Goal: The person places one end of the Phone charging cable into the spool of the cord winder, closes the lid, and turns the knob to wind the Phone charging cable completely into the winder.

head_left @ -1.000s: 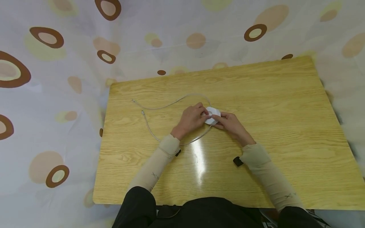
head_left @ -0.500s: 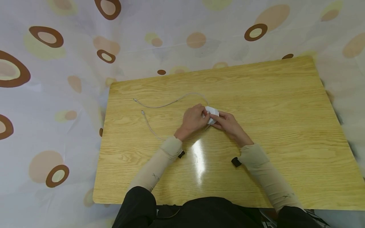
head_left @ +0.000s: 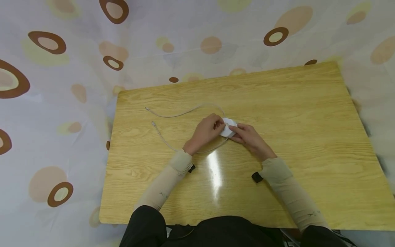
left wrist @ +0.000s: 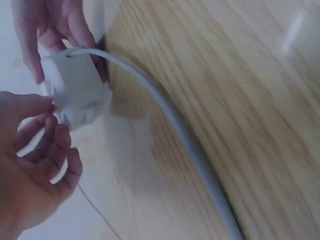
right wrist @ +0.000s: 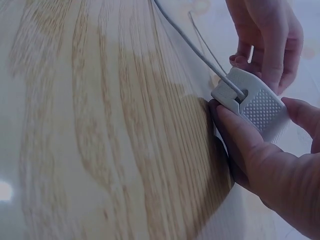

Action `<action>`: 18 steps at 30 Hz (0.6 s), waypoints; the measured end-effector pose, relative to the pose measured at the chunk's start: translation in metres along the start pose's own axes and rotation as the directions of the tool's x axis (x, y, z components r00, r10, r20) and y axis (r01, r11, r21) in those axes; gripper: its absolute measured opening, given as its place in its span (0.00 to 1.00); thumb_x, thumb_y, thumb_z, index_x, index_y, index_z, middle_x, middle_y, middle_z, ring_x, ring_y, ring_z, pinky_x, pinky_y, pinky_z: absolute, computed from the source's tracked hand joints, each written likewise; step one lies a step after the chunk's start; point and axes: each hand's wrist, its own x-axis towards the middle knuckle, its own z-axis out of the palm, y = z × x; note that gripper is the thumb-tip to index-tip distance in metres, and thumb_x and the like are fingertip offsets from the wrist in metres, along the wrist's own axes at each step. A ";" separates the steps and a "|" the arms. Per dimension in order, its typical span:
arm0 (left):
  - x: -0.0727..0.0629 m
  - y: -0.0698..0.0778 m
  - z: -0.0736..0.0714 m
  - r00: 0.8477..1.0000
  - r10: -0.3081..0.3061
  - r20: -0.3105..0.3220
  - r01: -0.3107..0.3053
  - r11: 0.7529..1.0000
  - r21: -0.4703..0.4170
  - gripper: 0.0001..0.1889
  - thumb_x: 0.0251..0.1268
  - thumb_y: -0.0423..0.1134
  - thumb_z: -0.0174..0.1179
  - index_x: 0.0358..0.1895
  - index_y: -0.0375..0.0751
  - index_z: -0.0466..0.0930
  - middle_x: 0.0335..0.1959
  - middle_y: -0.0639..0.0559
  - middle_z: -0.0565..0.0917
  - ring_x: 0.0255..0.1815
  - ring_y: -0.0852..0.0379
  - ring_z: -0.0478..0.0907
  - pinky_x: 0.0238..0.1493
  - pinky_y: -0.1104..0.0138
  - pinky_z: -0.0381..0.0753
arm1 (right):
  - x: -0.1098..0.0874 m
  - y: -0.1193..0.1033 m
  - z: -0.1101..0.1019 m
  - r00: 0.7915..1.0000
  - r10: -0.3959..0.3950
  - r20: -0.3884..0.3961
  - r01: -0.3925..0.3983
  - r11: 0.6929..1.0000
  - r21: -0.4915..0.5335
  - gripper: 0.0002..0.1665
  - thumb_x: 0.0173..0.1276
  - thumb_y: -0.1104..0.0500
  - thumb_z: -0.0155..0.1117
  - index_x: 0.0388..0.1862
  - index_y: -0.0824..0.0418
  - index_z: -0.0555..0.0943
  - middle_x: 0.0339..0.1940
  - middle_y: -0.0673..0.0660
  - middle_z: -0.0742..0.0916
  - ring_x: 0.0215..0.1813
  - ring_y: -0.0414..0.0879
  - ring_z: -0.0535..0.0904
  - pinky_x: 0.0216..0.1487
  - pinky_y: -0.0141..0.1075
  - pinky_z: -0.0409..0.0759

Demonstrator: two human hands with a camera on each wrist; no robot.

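A white cable winder (head_left: 229, 121) with a round part on its face is held between both hands above the middle of the table. My right hand (head_left: 250, 138) grips its right side, the thumb along one textured edge (right wrist: 261, 112). From the left, my left hand (head_left: 205, 131) reaches its face with curled fingers; thumb and forefinger pinch at the face, though the exact part is hidden. A thin white cable (left wrist: 170, 107) leaves the winder through slots on opposite sides. Both lengths trail left over the table, ending in a far plug (head_left: 146, 108) and a nearer plug (head_left: 153, 124).
The wooden table (head_left: 308, 137) extends far to the right of the hands. Behind it and to the left hangs a patterned curtain (head_left: 185, 20). A black wrist camera (head_left: 257, 177) juts inward from the right sleeve, and a bright reflection lies near the front.
My left hand shifts right across the winder's face, then back left, its fingers changing position. The winder tilts slightly and the cable's near length moves. My right hand keeps its grip.
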 end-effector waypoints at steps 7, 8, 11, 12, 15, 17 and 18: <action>0.000 -0.009 -0.009 0.963 0.267 0.037 -0.268 0.930 0.253 0.11 0.79 0.42 0.63 0.55 0.49 0.90 0.52 0.52 0.82 0.41 0.58 0.81 0.45 0.64 0.80 | -0.001 -0.002 -0.003 1.000 0.006 0.002 -0.006 1.000 -0.011 0.35 0.87 0.54 0.51 0.81 0.76 0.61 0.78 0.76 0.70 0.52 0.31 0.87 0.62 0.28 0.83; 0.001 -0.010 -0.010 0.956 0.292 0.037 -0.290 0.912 0.289 0.11 0.78 0.44 0.64 0.55 0.50 0.91 0.52 0.52 0.82 0.42 0.58 0.81 0.45 0.64 0.79 | -0.001 -0.002 -0.003 1.000 0.005 0.005 -0.005 1.000 -0.015 0.35 0.87 0.54 0.51 0.81 0.76 0.61 0.78 0.77 0.69 0.52 0.31 0.87 0.62 0.28 0.83; 0.002 -0.009 -0.013 0.934 0.356 0.028 -0.339 0.860 0.380 0.11 0.74 0.47 0.66 0.53 0.53 0.92 0.51 0.53 0.83 0.41 0.58 0.80 0.43 0.62 0.77 | -0.001 -0.001 -0.005 1.000 0.004 0.017 -0.003 1.000 -0.017 0.35 0.88 0.55 0.51 0.81 0.76 0.60 0.79 0.78 0.68 0.52 0.31 0.87 0.62 0.27 0.83; 0.002 -0.009 -0.013 0.928 0.371 0.024 -0.349 0.848 0.400 0.11 0.73 0.47 0.67 0.52 0.53 0.92 0.51 0.53 0.83 0.41 0.59 0.81 0.42 0.63 0.76 | -0.001 -0.001 -0.006 1.000 0.003 0.023 -0.003 1.000 -0.015 0.35 0.88 0.55 0.51 0.81 0.77 0.60 0.79 0.78 0.68 0.53 0.31 0.87 0.62 0.27 0.83; 0.002 -0.007 -0.013 0.921 0.389 0.002 -0.353 0.835 0.423 0.11 0.71 0.49 0.68 0.48 0.51 0.93 0.46 0.54 0.84 0.37 0.59 0.80 0.40 0.64 0.74 | 0.000 0.002 -0.006 0.999 0.010 0.031 -0.010 1.000 0.006 0.36 0.87 0.54 0.52 0.82 0.75 0.59 0.79 0.76 0.69 0.55 0.32 0.87 0.63 0.28 0.83; 0.002 -0.007 -0.011 0.927 0.375 -0.010 -0.334 0.839 0.429 0.12 0.72 0.51 0.68 0.45 0.49 0.93 0.42 0.54 0.84 0.34 0.60 0.79 0.39 0.64 0.72 | 0.000 0.004 -0.006 0.999 0.012 0.032 -0.013 1.000 0.019 0.36 0.87 0.53 0.53 0.82 0.74 0.60 0.79 0.73 0.70 0.56 0.32 0.86 0.64 0.29 0.82; 0.002 -0.007 -0.009 0.932 0.361 -0.013 -0.320 0.841 0.437 0.12 0.73 0.52 0.67 0.44 0.49 0.93 0.41 0.55 0.84 0.34 0.60 0.79 0.39 0.65 0.71 | 0.000 0.005 -0.005 0.999 0.011 0.030 -0.012 1.000 0.027 0.37 0.86 0.53 0.53 0.82 0.73 0.60 0.78 0.72 0.71 0.57 0.32 0.86 0.65 0.30 0.82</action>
